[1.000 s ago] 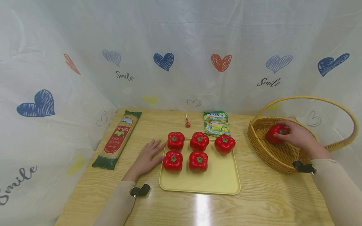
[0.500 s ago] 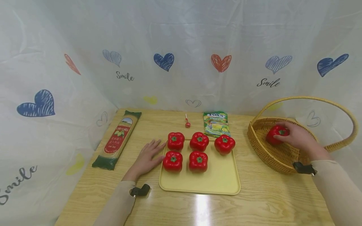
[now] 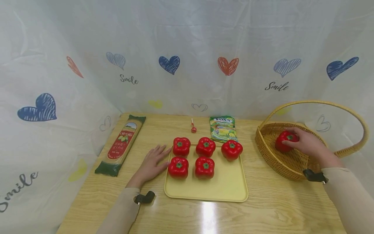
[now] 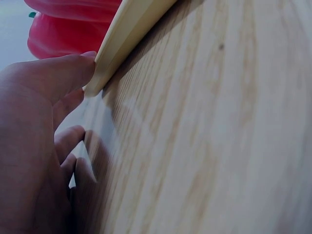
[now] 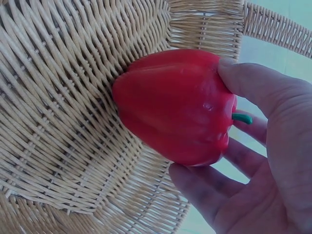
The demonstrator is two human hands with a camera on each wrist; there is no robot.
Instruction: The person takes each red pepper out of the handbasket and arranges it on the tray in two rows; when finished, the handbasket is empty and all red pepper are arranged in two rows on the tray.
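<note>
Inside the wicker basket, my right hand grips a red bell pepper. In the right wrist view the thumb lies on one side of the bell pepper and the fingers on the other, around its green-stemmed end. The bell pepper's far end meets the woven wicker. My left hand rests with extended fingers at the left edge of a yellow tray. Its thumb touches the tray rim in the left wrist view. Several more red bell peppers stand on the tray in two rows.
A long pasta packet lies at the left of the wooden table. Behind the tray are a red lollipop and a green candy bag. The basket's tall handle arches above the right side. A printed curtain hangs behind.
The right hand and its bell pepper have shifted only very slightly within the basket. My left hand and the tray have stayed put.
</note>
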